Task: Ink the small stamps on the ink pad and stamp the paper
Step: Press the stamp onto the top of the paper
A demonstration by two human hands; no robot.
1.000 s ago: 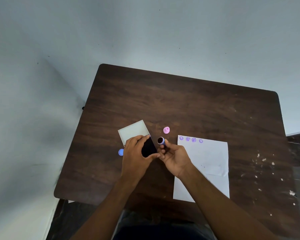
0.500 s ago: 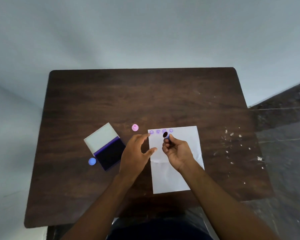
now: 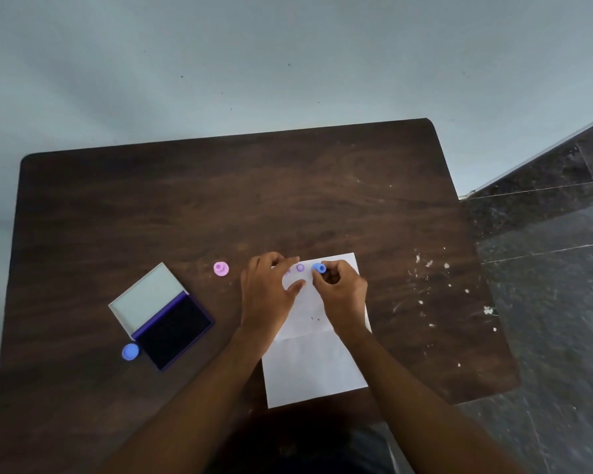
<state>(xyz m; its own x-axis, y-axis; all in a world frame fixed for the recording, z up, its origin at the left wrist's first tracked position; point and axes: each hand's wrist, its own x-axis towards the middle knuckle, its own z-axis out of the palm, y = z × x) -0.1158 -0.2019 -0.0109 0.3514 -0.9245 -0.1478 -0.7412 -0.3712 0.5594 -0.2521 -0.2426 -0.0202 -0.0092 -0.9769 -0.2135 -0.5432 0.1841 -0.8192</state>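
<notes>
In the head view, a dark brown wooden bench (image 3: 220,206) with rounded corners was seen from above, its far edge set against a pale blue-grey wall (image 3: 254,63) and its right edge bordered by dark speckled floor tiles (image 3: 545,268). The far half of the bench was bare, and white flecks (image 3: 432,285) were scattered near the right edge.

A white sheet of paper (image 3: 315,367) was laid near the front edge, with a crease across its middle. Purple round stamp marks (image 3: 300,267) were printed in a row along its far edge. Well to the left, an open ink pad case with a dark purple pad and pale lid (image 3: 161,313) was set at an angle. A small blue round stamp (image 3: 130,352) was placed just beside its near left corner, and a small pink round stamp (image 3: 221,268) was stood between the case and the paper.

The left hand (image 3: 266,295) was rested over the paper's far left corner, fingers loosely spread and grasping nothing. The right hand (image 3: 339,289) was curled, fingertips pinched on a small blue stamp (image 3: 319,267), which was held at the end of the row of marks. Whether it was touching the sheet could not be told. Both forearms were extended from the lower edge.
</notes>
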